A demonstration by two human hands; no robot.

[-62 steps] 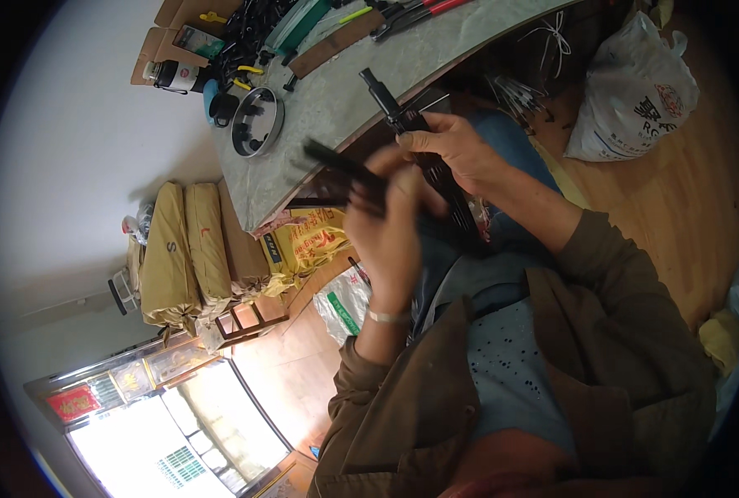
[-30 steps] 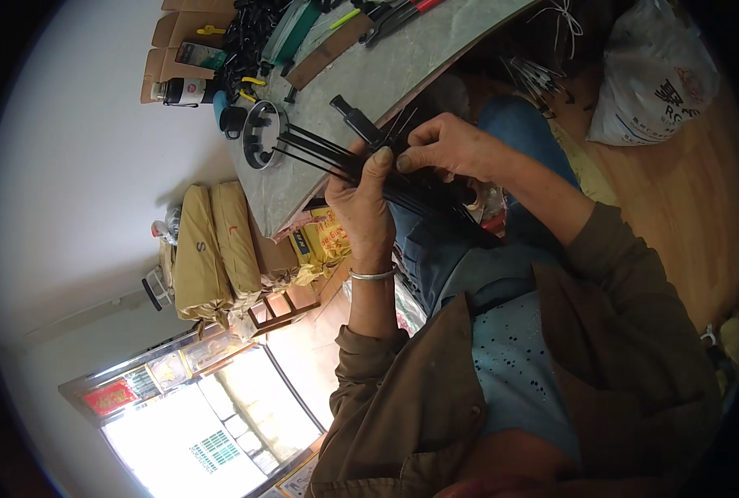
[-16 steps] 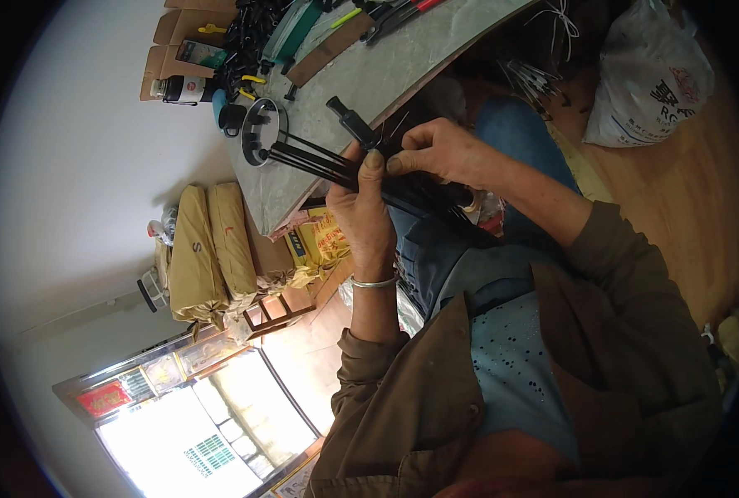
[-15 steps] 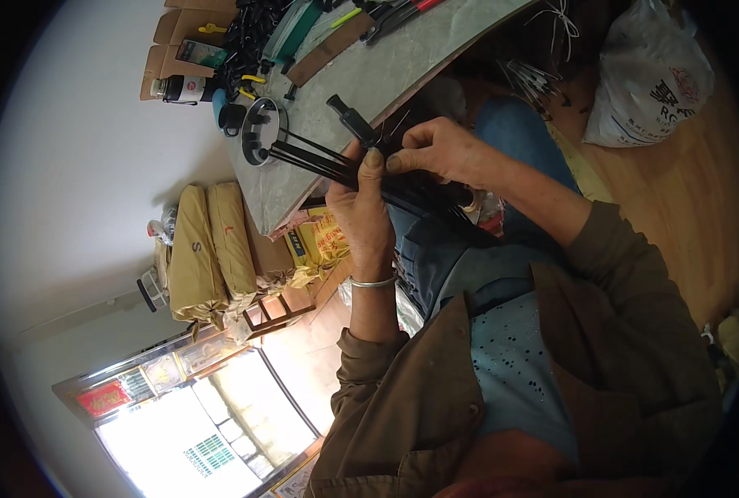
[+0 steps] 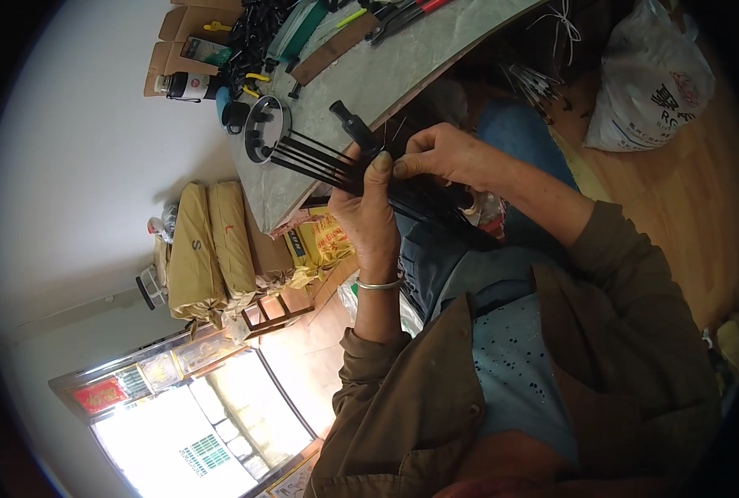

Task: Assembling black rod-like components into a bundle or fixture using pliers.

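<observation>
A bundle of thin black rods point(image 5: 315, 163), which looks like a folded umbrella frame, is held over my lap. My left hand point(image 5: 368, 207) wraps round it with the thumb raised along a black cylindrical piece point(image 5: 353, 124) that juts up toward the table. Just right of that thumb, my right hand point(image 5: 444, 153) is closed in a pinch at the bundle; what lies between its fingertips is too small to make out. A thin wire point(image 5: 398, 126) sticks up between the hands. The rods' far ends reach a round metal-rimmed dish point(image 5: 285, 124) at the table edge.
On the grey table point(image 5: 357, 79) lie a brown strip point(image 5: 334, 54), a heap of black parts point(image 5: 253, 37) and red-handled pliers point(image 5: 411, 17). A bottle point(image 5: 188, 85) stands near a carton. Tan wrapped bundles point(image 5: 199, 249) lean by the wall; a white bag point(image 5: 652, 79) sits on the floor.
Both hands have shifted very slightly to the right and down with the bundle. Its rods appear more spread out near the dish. The right hand keeps its pinch beside the left thumb.
</observation>
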